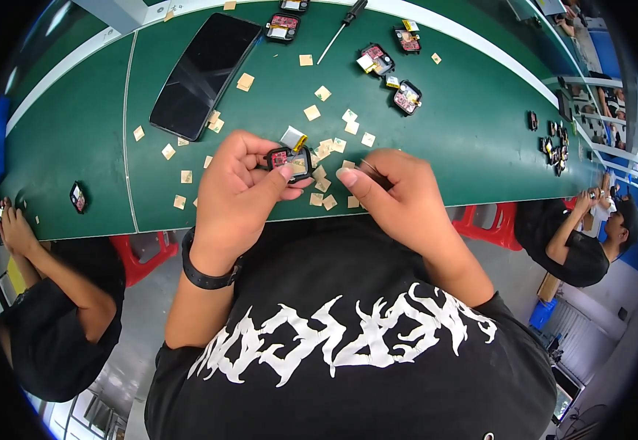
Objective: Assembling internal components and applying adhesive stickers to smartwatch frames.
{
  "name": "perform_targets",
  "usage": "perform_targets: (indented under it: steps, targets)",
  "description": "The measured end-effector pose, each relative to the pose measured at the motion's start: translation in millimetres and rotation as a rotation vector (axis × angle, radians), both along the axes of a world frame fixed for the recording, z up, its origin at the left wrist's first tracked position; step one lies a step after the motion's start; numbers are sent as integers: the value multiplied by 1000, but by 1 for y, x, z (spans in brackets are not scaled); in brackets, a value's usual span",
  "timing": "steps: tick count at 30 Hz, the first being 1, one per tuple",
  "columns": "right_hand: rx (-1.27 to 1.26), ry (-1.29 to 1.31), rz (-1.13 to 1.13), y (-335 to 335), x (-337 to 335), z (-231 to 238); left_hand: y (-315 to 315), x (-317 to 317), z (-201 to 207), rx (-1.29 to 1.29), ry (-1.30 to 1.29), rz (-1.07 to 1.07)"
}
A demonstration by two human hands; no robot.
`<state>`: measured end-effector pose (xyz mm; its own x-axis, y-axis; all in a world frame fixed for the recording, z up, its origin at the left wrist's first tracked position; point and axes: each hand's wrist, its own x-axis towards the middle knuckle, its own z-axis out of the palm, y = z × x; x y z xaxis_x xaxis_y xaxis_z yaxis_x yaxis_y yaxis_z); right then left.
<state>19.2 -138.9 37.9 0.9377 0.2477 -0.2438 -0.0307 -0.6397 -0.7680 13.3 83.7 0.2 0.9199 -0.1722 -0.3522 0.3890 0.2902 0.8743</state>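
My left hand (pixel 237 187) is closed around a small black watch-like case (pixel 306 167) near the table's front edge. Inside the case a red circuit board (pixel 280 158) shows, and my thumb presses beside a tan square pad lying in it. A silver battery (pixel 292 137) with yellow tape sticks out above the case's far side. Just to the right, my right hand (pixel 399 187) is closed in a pinch on what look like thin tweezers (pixel 368 167), mostly hidden by the fingers. Their tip is apart from the case. Tan square pads (pixel 326 147) lie scattered around both hands.
A large black phone-like slab (pixel 205 73) lies at the far left and a screwdriver (pixel 344 29) at the back. Several open cases (pixel 407 97) rest beyond my right hand. Co-workers sit on both sides, one with a hand (pixel 18 231) at the left table edge.
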Motion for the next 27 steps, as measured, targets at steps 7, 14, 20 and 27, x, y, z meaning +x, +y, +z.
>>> perform_targets:
  steps: [7, 14, 20, 27]
  targets:
    - [160, -75, 120, 11, -6, -9, -9, -4, -5, 31, -42, 56]
    - [114, 76, 2, 31, -4, -10, -14, -10, -9, 260, -193, 44]
    - [255, 142, -96, 38, -6, -23, -7, -10, -9, 310, -235, 8]
    - [383, 116, -82, 36, -10, -26, 2, -10, -3, -77, -28, 93]
